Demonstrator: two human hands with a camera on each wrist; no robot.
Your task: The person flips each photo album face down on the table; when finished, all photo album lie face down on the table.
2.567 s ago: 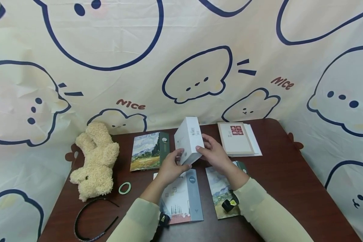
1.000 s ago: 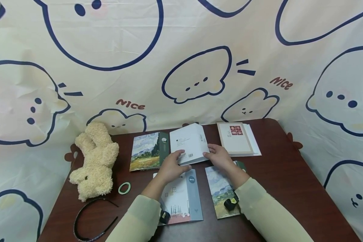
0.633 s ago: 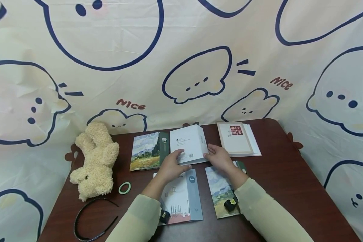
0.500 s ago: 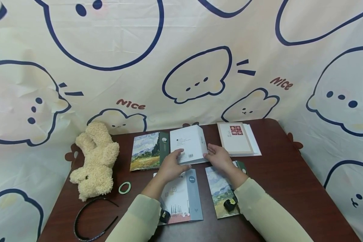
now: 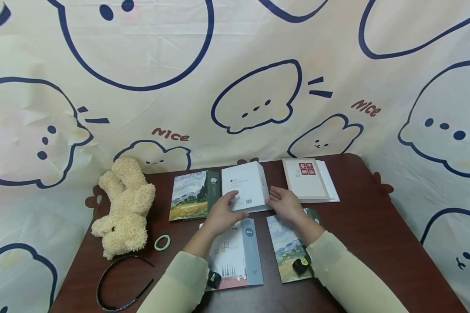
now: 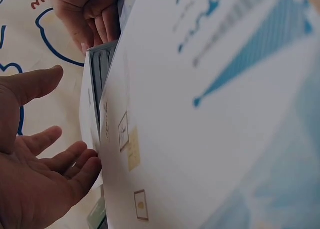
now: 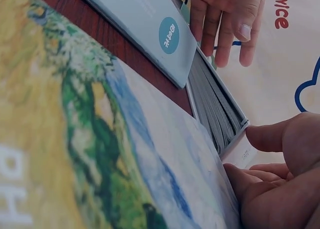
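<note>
A thick white book (image 5: 243, 184) lies back cover up at the far middle of the table, barcode toward me. My left hand (image 5: 221, 215) is at its near left part, thumb and fingers spread apart. In the left wrist view those fingers (image 6: 75, 174) curve loosely and grip nothing. At the book's spine is my right hand (image 5: 287, 204). Seen from the right wrist, its thumb (image 7: 270, 136) touches the book's corner, with the other fingers loosely bent beside the spine. The page edges (image 7: 212, 109) face my side.
Under my left wrist lies a white-and-blue booklet (image 5: 235, 256), under my right a landscape-painted one (image 5: 283, 248). Another painted booklet (image 5: 189, 195) and a cream-coloured book (image 5: 305, 180) flank the white book. A plush toy (image 5: 125, 208), green ring (image 5: 162, 242) and black headband (image 5: 102, 284) are left.
Earlier both hands held the white book tilted up above the table. It has since been lowered flat with its back cover up, and my hands have loosened around it, staying nearly still lately.
</note>
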